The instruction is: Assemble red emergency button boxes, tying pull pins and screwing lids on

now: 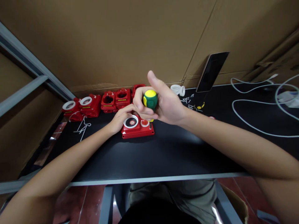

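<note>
A screwdriver (150, 100) with a green and yellow handle is in my right hand (167, 104), its butt towards me. My fingers wrap round the handle and the thumb points up and away. The screwdriver's dark shaft comes down at the right end of a red box (137, 133) on the table. Set into that box are a white ring (131, 122) with a dark centre and a small round red-and-clear window (144, 123). My left hand (121, 118) grips the box from its left and far side, with some fingertips hidden behind it.
Several red housings (91, 106) line the back left of the black table (163, 158), some with white rings. Nearby lie white strips (83, 127). White rings (177, 90), small loose parts (190, 102), a leaning phone-like dark panel (212, 71) and a white cable (247, 124) occupy the right.
</note>
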Demonstrator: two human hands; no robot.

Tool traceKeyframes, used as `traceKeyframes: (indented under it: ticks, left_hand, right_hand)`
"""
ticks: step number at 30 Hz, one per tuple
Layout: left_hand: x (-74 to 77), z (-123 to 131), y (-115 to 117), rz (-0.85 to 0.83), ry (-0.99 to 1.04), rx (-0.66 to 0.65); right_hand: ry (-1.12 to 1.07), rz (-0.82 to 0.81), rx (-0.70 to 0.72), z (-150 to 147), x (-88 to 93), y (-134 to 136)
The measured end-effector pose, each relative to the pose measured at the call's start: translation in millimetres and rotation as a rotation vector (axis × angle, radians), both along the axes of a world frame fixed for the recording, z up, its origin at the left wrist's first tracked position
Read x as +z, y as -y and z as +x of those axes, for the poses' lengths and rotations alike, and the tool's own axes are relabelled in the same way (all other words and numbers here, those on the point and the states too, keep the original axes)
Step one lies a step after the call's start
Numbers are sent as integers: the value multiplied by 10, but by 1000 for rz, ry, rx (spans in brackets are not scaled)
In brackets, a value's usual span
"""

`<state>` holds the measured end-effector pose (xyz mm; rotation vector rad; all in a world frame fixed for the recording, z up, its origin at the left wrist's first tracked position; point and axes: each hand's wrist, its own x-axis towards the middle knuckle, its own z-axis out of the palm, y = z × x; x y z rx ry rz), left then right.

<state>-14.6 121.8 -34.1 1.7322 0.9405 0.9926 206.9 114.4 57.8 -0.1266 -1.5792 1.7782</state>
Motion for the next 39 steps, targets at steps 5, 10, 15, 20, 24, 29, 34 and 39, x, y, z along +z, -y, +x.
traceKeyframes:
  ticks: [5,10,15,20,24,29,34,39]
  left_hand:
    - [59,-16,6,39,-42,-27]
    - [24,8,-4,64,-25,-30]
    - [-5,21,-16,61,-13,-5]
    - [41,13,-1,40,-18,-41]
    - [62,30,21,13,13,-85]
    - [33,34,8,21,44,-78]
    - [25,6,-3,9,31,-57]
    - [16,-5,-8,-21,16,-53]
  right_hand:
    - [23,42,153,90,-23,-232]
    - [12,10,159,121,-56,-263]
    - [-22,-15,132,83,-59,-176]
    - [-58,-37,109,66,-36,-153]
    - [-31,-30,225,89,-5,-219]
    - [-19,32,251,100,-45,-352]
    - [-12,30,154,78,-104,-361]
    - [-40,46,118,41,-84,-281]
